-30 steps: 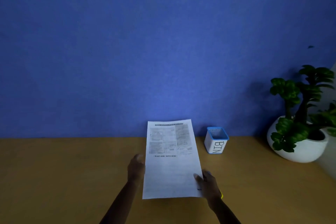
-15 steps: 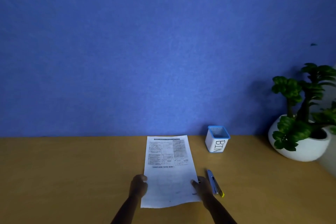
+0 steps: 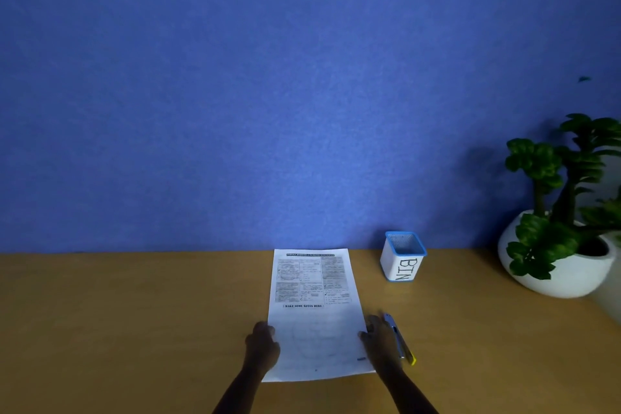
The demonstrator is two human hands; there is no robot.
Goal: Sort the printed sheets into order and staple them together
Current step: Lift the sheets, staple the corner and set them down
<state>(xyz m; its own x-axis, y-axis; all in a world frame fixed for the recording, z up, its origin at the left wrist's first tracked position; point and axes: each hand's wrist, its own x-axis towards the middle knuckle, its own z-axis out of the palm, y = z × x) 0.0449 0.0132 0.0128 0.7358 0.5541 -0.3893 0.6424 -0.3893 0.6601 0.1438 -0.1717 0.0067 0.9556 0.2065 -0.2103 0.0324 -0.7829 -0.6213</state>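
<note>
The printed sheets (image 3: 314,309) lie as one white stack flat on the wooden desk (image 3: 134,319), text at the far end, a blank note area near me. My left hand (image 3: 262,344) grips the stack's left edge near the bottom. My right hand (image 3: 379,338) holds the right edge at the same height. A slim blue and silver stapler with a yellow end (image 3: 400,339) lies on the desk just right of my right hand, partly hidden by it.
A small white cup with a blue rim marked BIN (image 3: 402,260) stands behind and right of the sheets. A white bowl planter with a green plant (image 3: 557,245) fills the far right. A blue wall (image 3: 268,94) backs the desk.
The sheets were held tilted up above the desk; both hands have lowered them flat onto it. The stapler came into sight beside my right hand.
</note>
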